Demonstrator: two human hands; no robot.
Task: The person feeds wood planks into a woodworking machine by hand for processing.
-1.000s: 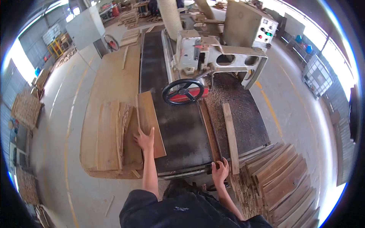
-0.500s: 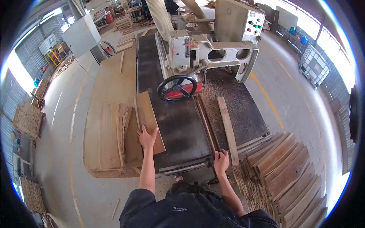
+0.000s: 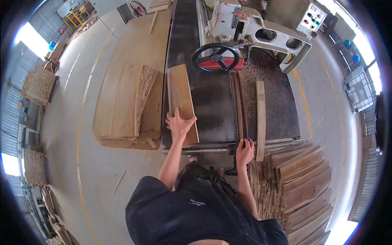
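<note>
A flat wooden board (image 3: pixel 179 90) lies lengthwise on the left part of the machine's black table (image 3: pixel 212 110). My left hand (image 3: pixel 179 124) spans the board's near part from above, thumb at its right edge and fingers toward its left edge. At the table's near edge, my right hand (image 3: pixel 245 152) is closed around the near end of a long dark fence rail (image 3: pixel 241 106). Its fingertips are partly hidden. Beyond the hands, a black handwheel (image 3: pixel 216 57) sits on the machine's front. A narrow wooden strip (image 3: pixel 260 118) rests to the right of the rail.
Left of the black table, several boards (image 3: pixel 124 102) are piled on a broad wooden surface (image 3: pixel 134 45). A large stack of planks (image 3: pixel 304 175) stands at my right. Sawdust (image 3: pixel 265 69) covers the table beside the machine housing (image 3: pixel 261 28). A control panel (image 3: pixel 312 18) is at the upper right.
My left hand has brought the board rightward, off the piled boards' side and onto the black table, turning it straighter. The view has tilted down. My right hand stays at the rail's end.
</note>
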